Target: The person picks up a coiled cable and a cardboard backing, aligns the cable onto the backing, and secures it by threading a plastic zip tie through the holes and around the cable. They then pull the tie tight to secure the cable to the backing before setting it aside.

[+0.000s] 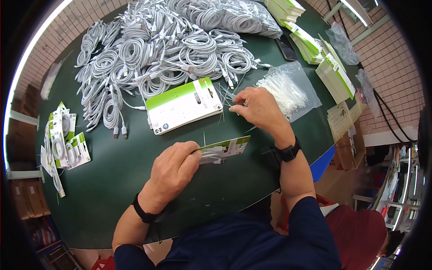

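Ahead, stacked cards (182, 107) separate left hand (173, 167) from cables (198, 42)

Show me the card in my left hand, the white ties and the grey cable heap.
Card (228, 147): head view, on its printed face.
White ties (284, 93): head view, mid-pile.
Grey cable heap (171, 50): head view, near its middle.

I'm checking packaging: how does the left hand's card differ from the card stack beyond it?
The held card tilts in the left hand; the card stack lies flat. The held card carries a cable; the stack's top shows none. The held card looks thin, the stack thick. Both are green and white.
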The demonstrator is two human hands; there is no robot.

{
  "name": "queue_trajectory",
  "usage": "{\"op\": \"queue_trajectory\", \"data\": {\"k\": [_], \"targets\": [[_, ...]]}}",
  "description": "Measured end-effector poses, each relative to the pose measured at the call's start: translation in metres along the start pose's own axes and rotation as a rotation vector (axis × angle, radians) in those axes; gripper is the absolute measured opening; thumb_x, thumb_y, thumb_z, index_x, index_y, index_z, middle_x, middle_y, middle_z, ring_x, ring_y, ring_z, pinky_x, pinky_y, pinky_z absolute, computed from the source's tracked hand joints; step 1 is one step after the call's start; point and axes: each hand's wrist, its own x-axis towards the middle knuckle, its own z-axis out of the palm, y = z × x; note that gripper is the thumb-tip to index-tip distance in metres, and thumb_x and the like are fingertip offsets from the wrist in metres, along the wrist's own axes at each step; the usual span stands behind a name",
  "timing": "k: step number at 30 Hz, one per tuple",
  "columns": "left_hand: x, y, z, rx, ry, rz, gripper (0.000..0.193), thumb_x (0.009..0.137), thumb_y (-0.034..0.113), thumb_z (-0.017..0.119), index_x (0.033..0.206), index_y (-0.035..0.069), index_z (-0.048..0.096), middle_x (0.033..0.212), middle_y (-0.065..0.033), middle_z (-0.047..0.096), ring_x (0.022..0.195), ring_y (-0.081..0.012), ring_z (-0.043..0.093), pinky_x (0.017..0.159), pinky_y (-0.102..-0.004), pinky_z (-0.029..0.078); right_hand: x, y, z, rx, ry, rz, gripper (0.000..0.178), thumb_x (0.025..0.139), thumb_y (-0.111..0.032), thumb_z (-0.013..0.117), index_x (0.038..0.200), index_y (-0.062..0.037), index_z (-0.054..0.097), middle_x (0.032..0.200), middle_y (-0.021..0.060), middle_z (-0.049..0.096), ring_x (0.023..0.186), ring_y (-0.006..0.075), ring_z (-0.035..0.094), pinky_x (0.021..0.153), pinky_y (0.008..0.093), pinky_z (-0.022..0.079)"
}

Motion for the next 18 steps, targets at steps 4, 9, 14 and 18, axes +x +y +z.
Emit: {"op": "queue_trajectory", "data": {"k": [4,9,14,18], "targets": [[0.001,0.001,0.001,-0.003,-0.003,-0.003,0.025,0.072,-0.008,0.077,0.090,0.000,0.063,0.095,-0.0117,0.067,0.077,-0.0273,0.068,0.064,-0.0347,0.057,0.000,-0.002,0.021,-0.081,0.137,-0.071,0.024,0.079,-0.013,0.080,0.099,-0.0021,0.073,0.079,0.0143,0.073,0.075,0.0341,0.070,0.071,0.0406,0.055],[-0.001,0.000,0.000,-0.003,0.002,-0.011,0.025,0.072,-0.008,0.077,0.091,0.000,0.063,0.094,-0.0115,0.067,0.078,-0.0273,0.068,0.064,-0.0345,0.056,0.004,-0.005,0.021,0.022,-0.038,0.074,0.019,0.080,-0.010,0.077,0.097,-0.0020,0.071,0.085,0.0152,0.072,0.081,0.0349,0.070,0.073,0.0424,0.055],[-0.003,-0.002,0.001,-0.012,-0.003,0.022,0.024,0.072,-0.004,0.073,0.094,0.000,0.062,0.096,-0.0114,0.065,0.078,-0.0264,0.066,0.066,-0.0353,0.056,-0.001,-0.008,0.028,-0.014,0.057,0.050,0.011,0.083,-0.005,0.071,0.093,0.0000,0.069,0.090,0.0180,0.070,0.085,0.0369,0.068,0.076,0.0443,0.054],[-0.002,0.000,0.000,-0.020,-0.010,0.019,0.025,0.072,-0.005,0.075,0.093,0.000,0.063,0.096,-0.0109,0.066,0.078,-0.0264,0.067,0.066,-0.0346,0.056,-0.003,-0.008,0.025,-0.055,0.125,0.016,0.008,0.086,-0.004,0.067,0.092,0.0012,0.068,0.090,0.0192,0.070,0.085,0.0378,0.067,0.076,0.0452,0.053]]}}
